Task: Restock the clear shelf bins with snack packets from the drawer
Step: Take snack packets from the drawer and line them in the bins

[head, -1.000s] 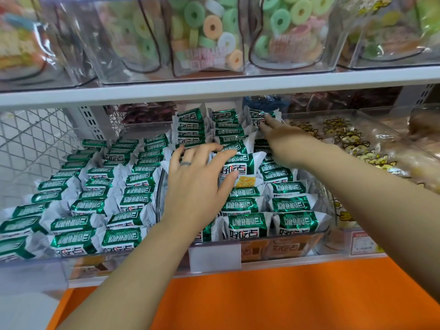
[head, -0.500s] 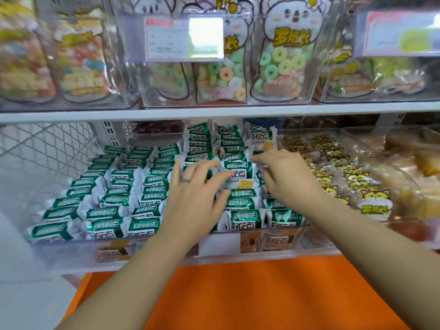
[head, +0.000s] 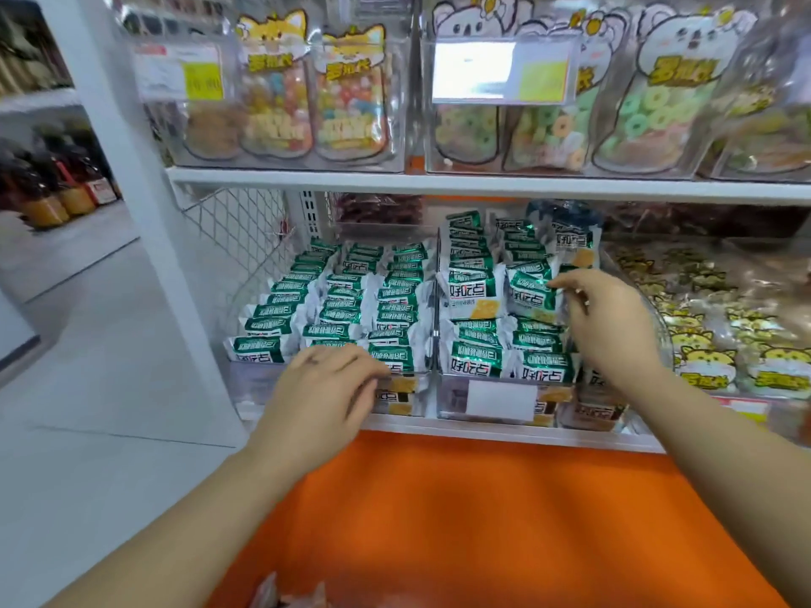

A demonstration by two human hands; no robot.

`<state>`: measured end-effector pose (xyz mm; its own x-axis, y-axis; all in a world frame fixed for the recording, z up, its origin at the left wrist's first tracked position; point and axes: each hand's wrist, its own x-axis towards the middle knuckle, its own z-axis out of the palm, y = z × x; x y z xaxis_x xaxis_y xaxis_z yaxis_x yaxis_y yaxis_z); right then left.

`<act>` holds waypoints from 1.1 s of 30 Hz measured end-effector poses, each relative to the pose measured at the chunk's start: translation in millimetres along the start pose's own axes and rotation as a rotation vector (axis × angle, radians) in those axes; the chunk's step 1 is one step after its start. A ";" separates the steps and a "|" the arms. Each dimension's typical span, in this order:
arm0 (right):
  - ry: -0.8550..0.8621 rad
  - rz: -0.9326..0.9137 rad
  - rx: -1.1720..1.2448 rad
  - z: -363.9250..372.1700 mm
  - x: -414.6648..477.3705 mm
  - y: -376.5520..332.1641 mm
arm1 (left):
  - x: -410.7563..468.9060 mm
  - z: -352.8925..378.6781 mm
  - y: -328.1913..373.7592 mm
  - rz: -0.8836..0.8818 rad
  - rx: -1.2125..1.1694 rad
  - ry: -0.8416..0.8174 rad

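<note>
Two clear shelf bins hold rows of green-and-white snack packets. My left hand (head: 324,388) rests with loosely bent fingers on the front packets of the left bin (head: 263,379). My right hand (head: 605,318) reaches into the right bin (head: 452,397) and pinches the edge of an upright green packet (head: 529,294) in the middle rows. Another packet (head: 471,291) stands raised beside it. The drawer is out of view, except for a pale packet edge (head: 285,592) at the bottom.
An upper white shelf (head: 482,184) carries clear bins of ring candy with price tags. A bin of yellow cat-print bags (head: 724,344) sits to the right. A wire mesh panel (head: 237,239) closes the left side. An orange panel (head: 482,520) lies below.
My left hand has moved from the right bin down to the front of the left bin. My right hand has drawn back from the rear rows to the middle packet. The view has pulled back.
</note>
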<state>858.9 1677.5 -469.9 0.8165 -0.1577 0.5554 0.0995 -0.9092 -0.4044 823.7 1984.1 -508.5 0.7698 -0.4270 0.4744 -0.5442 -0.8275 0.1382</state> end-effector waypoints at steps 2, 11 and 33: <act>-0.029 0.041 0.019 0.7 5.1 1.4 | 19.7 4.4 15.2 0.016 -0.025 0.016; -0.431 -0.147 -0.202 5.1 29.9 3.1 | 76.1 29.8 55.3 0.004 -0.043 -0.096; 0.008 -0.520 -0.078 20.1 -38.3 -39.0 | 3.2 4.2 0.6 0.142 -0.025 -0.098</act>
<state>835.2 1726.8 -490.1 0.6659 0.3194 0.6742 0.4475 -0.8941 -0.0185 827.2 1980.7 -510.5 0.7127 -0.5736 0.4037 -0.6571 -0.7474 0.0981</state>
